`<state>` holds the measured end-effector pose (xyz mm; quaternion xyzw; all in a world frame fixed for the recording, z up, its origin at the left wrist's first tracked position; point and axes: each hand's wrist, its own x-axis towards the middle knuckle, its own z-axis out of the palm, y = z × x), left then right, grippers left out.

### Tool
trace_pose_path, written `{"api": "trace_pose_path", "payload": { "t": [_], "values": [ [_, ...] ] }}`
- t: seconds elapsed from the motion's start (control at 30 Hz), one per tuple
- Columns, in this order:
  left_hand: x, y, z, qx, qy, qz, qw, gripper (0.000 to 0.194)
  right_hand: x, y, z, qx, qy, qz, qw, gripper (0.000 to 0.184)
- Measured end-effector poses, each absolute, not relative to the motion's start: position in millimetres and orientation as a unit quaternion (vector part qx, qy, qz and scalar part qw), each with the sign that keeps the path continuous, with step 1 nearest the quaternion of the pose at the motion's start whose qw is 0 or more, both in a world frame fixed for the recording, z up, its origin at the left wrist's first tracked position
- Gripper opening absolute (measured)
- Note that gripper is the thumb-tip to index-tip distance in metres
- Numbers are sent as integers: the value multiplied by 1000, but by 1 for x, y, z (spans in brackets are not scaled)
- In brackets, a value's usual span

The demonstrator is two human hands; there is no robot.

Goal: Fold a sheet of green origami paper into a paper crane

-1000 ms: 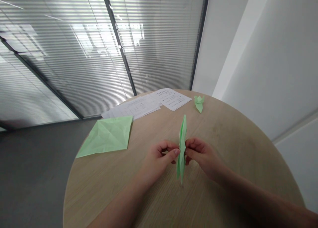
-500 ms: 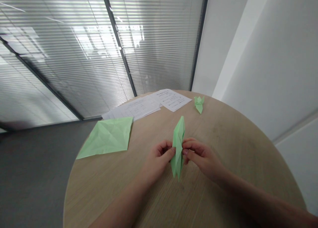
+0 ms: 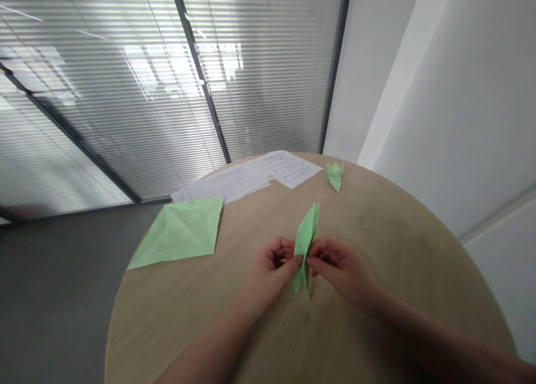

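Note:
A narrow folded piece of green paper (image 3: pixel 306 240) stands nearly upright above the round wooden table (image 3: pixel 377 244), tilted a little to the right at its top. My left hand (image 3: pixel 271 269) pinches it from the left with curled fingers. On the other side, my right hand (image 3: pixel 340 267) pinches the same fold. Both hands meet near the paper's middle, and its lower tip points down at the tabletop between them.
A creased flat green sheet (image 3: pixel 180 230) lies at the table's left edge. Printed white papers (image 3: pixel 251 177) lie at the far edge. A small folded green figure (image 3: pixel 335 174) sits at the far right. Glass walls with blinds stand behind; a white wall rises to the right.
The folded paper has turned in my fingers, from edge-on to showing a wider face, and its top has leaned to the right. Both hands stayed in about the same place.

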<state>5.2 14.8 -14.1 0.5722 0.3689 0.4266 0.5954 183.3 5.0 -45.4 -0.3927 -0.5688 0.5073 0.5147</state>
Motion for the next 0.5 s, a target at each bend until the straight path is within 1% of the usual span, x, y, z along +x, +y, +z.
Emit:
{"api": "trace_pose_path", "payload": {
  "t": [0.07,0.13,0.33,0.5],
  "values": [
    [6,16,-16,562,350,429,614,31,184,4,-42,-396,-582,495,509,22],
    [6,16,-19,564,353,430,611,29,186,4,-38,-399,-594,486,501,22],
    [5,15,-16,612,417,425,520,18,185,1,-33,-398,-609,477,494,24],
    [6,12,-13,630,426,412,502,19,183,2,-36,-407,-602,485,487,24]
  ]
}}
